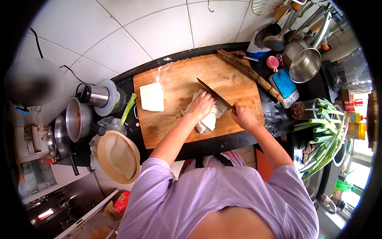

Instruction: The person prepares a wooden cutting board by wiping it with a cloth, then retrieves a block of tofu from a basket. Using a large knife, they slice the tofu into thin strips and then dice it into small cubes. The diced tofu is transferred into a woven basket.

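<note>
A wooden cutting board [173, 74] lies on the black counter. My right hand [244, 116] grips the handle of a dark-bladed kitchen knife [215, 94], its blade pointing up and left across the board. My left hand [202, 105] rests on white slices [209, 121], which look like tofu, with the fingertips close to the blade; the palm hides part of them. A whole white block [152, 96] of the same look sits apart on the board's left side.
Left of the board stand a beige basket [101, 152], a green stalk [129, 109] and a metal pot [71, 119]. On the right are a bundle of thin sticks [253, 74], a blue-topped scale [284, 83], a steel saucepan [305, 65] and scallions [328, 131].
</note>
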`<state>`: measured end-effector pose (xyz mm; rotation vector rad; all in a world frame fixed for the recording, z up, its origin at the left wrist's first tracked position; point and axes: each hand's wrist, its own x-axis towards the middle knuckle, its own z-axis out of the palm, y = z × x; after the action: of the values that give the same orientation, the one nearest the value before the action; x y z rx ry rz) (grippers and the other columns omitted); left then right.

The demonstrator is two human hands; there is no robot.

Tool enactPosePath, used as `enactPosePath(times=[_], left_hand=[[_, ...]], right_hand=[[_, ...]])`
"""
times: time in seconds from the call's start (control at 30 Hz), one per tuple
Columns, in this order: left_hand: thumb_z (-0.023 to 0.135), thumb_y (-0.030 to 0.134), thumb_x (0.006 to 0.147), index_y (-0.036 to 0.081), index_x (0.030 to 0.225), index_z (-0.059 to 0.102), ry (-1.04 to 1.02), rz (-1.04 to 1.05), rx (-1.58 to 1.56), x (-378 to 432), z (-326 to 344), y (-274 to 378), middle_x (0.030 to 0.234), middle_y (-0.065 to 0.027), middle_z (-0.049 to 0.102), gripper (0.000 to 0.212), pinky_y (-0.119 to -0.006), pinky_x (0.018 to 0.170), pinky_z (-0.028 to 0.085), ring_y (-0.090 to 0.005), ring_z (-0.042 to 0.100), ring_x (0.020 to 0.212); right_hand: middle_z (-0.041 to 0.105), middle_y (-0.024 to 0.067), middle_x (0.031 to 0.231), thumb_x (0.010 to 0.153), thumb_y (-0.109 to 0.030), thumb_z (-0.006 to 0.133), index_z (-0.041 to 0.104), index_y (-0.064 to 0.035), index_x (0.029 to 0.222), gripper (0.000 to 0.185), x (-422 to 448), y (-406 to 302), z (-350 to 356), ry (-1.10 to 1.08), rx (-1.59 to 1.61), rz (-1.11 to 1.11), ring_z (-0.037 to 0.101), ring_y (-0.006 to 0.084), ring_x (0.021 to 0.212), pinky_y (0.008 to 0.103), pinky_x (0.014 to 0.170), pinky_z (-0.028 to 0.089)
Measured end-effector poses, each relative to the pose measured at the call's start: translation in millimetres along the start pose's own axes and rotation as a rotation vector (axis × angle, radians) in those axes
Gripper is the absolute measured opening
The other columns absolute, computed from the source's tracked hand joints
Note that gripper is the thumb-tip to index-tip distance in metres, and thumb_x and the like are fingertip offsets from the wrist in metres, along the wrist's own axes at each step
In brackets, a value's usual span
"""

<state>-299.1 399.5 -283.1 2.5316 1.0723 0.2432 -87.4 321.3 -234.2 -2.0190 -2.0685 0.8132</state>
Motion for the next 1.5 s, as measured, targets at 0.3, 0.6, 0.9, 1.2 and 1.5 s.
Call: enactPosePath(times=[0.3,0.6,0.9,1.2,1.5], left_hand=[[0.055,0.016,0.087,0.002,0.100,0.066,0.095,0.036,0.012,-12,12,-8,0.111,-0.0092,0.059,0.022,-0.037,0.097,0.044,-0.0278,0.051,0.111],[0.058,0.013,0.084,0.004,0.095,0.067,0.258,0.069,0.029,-19,12,-4,0.106,-0.0084,0.061,0.016,-0.037,0.093,0.045,-0.0266,0.053,0.107],[0.055,0.014,0.085,0.005,0.102,0.065,0.296,0.005,0.087,-36,13,3,0.106,-0.0060,0.059,0.022,-0.038,0.099,0.042,-0.0251,0.051,0.110],[0.050,0.012,0.087,0.004,0.102,0.063,0.260,-0.045,0.036,-44,16,1,0.109,-0.0073,0.057,0.022,-0.036,0.097,0.044,-0.0256,0.050,0.111],[0.048,0.013,0.089,0.002,0.106,0.062,0.310,-0.038,-0.002,-55,22,-4,0.120,-0.0091,0.055,0.024,-0.037,0.098,0.044,-0.0264,0.049,0.116]], right_hand=[[0.064,0.0272,0.078,0.088,-0.025,0.058,0.051,-0.0004,0.096,0.027,-1,0,5,-0.016,0.034,-0.029,0.062,0.0459,0.076,0.0527,0.071,0.050],[0.064,0.0261,0.077,0.088,-0.025,0.058,0.051,0.0001,0.100,0.028,-5,-11,3,-0.021,-0.028,-0.022,0.063,0.0450,0.075,0.0521,0.070,0.051],[0.064,0.0260,0.077,0.088,-0.024,0.058,0.052,0.0014,0.099,0.028,-10,-30,-10,-0.046,-0.015,-0.039,0.063,0.0439,0.075,0.0511,0.071,0.051],[0.064,0.0258,0.077,0.088,-0.026,0.057,0.051,0.0003,0.098,0.029,-17,-38,-12,-0.054,0.005,-0.066,0.063,0.0443,0.074,0.0526,0.069,0.051],[0.065,0.0264,0.079,0.088,-0.026,0.057,0.052,0.0003,0.097,0.028,-26,-46,-11,-0.055,0.012,-0.048,0.063,0.0451,0.076,0.0532,0.070,0.050]])
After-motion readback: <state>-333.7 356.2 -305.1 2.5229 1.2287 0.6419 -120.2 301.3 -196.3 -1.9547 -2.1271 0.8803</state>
